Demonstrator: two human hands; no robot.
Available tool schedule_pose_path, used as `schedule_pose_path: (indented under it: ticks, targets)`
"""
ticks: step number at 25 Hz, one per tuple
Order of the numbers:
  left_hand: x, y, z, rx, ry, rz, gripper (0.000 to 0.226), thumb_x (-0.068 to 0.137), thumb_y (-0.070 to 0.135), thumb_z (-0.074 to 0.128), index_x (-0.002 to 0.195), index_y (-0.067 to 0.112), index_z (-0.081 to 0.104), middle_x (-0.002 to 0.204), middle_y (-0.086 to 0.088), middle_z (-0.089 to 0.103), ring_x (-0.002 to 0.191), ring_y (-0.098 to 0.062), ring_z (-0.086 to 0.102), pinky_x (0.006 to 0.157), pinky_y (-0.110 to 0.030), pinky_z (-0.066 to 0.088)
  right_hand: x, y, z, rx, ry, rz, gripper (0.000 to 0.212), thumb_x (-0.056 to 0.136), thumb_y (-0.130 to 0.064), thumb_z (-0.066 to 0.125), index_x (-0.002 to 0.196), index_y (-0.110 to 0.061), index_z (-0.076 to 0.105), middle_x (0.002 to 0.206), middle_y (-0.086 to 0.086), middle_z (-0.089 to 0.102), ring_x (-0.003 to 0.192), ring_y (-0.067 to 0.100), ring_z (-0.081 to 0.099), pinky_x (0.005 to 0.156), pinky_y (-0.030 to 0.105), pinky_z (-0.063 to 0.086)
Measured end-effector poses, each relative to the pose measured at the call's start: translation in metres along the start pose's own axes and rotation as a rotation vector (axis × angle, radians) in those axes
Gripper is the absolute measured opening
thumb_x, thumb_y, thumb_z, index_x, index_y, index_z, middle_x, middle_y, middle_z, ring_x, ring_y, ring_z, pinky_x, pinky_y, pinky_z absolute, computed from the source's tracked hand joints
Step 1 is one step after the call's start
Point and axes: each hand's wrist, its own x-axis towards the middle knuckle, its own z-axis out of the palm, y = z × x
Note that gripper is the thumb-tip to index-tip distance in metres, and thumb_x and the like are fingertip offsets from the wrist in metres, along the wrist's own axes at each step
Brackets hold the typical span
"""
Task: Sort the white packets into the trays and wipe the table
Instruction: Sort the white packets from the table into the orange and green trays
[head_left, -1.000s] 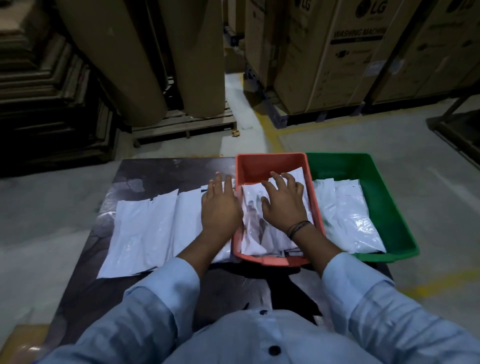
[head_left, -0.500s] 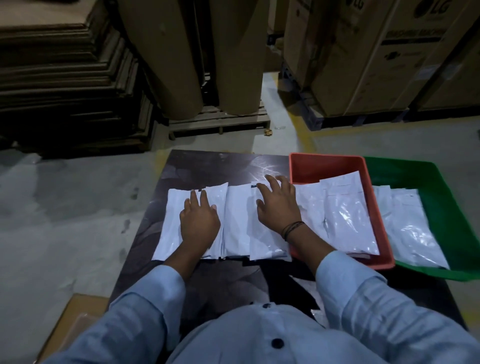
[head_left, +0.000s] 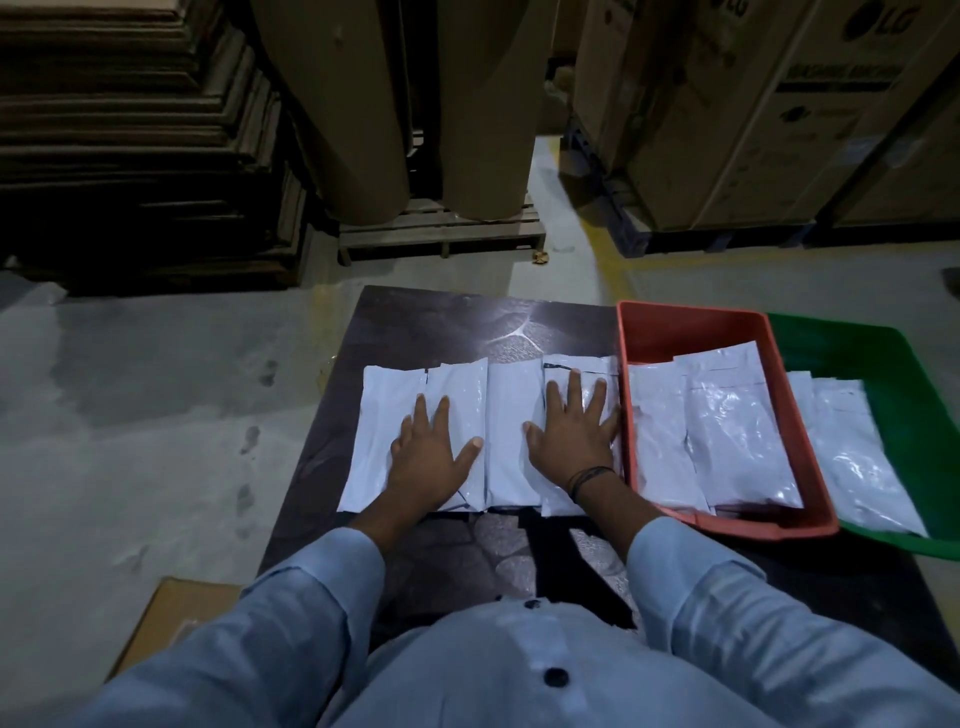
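Several white packets (head_left: 511, 415) lie side by side in a row on the dark table (head_left: 467, 322). My left hand (head_left: 431, 452) lies flat, fingers spread, on the packets at the left of the row. My right hand (head_left: 574, 431) lies flat on the rightmost packet, right beside the red tray (head_left: 685, 325). The red tray holds more white packets (head_left: 727, 431). To its right the green tray (head_left: 893, 364) also holds white packets (head_left: 852, 452). Neither hand grips anything.
Grey concrete floor surrounds the table. A flat cardboard piece (head_left: 171, 618) lies on the floor at the lower left. Behind the table stand brown paper rolls (head_left: 415, 104) on a pallet, stacked boards (head_left: 130, 130) at the left and large cartons (head_left: 753, 114) at the right.
My right hand left the red tray and came to rest on the table's packets. My left hand slid left along the row. The view has shifted left.
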Motion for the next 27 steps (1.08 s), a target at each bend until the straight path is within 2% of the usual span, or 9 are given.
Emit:
schedule_pose_path:
  ticks: [5,9,14,20,27]
  targets:
    - [0.003,0.010,0.005,-0.057,-0.073,-0.041,0.099,0.087,0.080,0.045,0.160,0.035,-0.004,0.170,-0.004,-0.011,0.153,-0.040,0.015,0.120,-0.059,0.020,-0.003,-0.004,0.001,0.039,0.024,-0.005,0.078,0.095,-0.053,0.044,0.158,-0.016,0.016,0.166,0.015,0.003,0.150,0.046,0.001,0.119,0.062,0.010]
    - [0.009,0.010,0.008,0.001,-0.066,-0.047,0.094,0.091,0.068,0.051,0.161,0.033,-0.001,0.170,-0.008,-0.006,0.148,-0.044,0.021,0.117,-0.059,0.025,-0.008,0.003,0.002,0.061,0.054,0.053,0.078,0.092,-0.053,0.045,0.155,-0.010,0.028,0.161,0.028,0.014,0.144,0.054,0.012,0.120,0.060,0.011]
    - [0.007,0.012,0.007,0.039,-0.035,-0.050,0.082,0.098,0.051,0.050,0.161,0.030,0.002,0.169,-0.009,-0.003,0.146,-0.041,0.023,0.117,-0.058,0.026,-0.014,0.002,-0.002,0.044,0.013,0.082,0.071,0.094,-0.048,0.047,0.156,-0.027,0.020,0.166,0.011,0.006,0.145,0.051,0.013,0.113,0.061,0.023]
    - [0.001,0.020,-0.003,0.016,0.042,-0.071,0.076,0.100,0.043,0.047,0.161,0.029,0.004,0.169,-0.008,-0.001,0.143,-0.039,0.026,0.116,-0.055,0.028,-0.016,-0.005,-0.018,-0.048,0.032,0.034,0.074,0.086,-0.024,0.051,0.155,-0.023,0.024,0.164,0.016,0.014,0.135,0.048,0.030,0.107,0.053,0.031]
    - [0.007,0.050,-0.032,-0.016,0.161,-0.053,0.074,0.101,0.038,0.047,0.162,0.027,0.005,0.169,-0.010,-0.003,0.142,-0.041,0.024,0.113,-0.053,0.031,-0.009,-0.017,-0.069,0.026,0.162,-0.058,0.077,0.085,-0.019,0.053,0.156,-0.022,0.023,0.164,0.015,0.015,0.139,0.049,0.026,0.109,0.057,0.029]
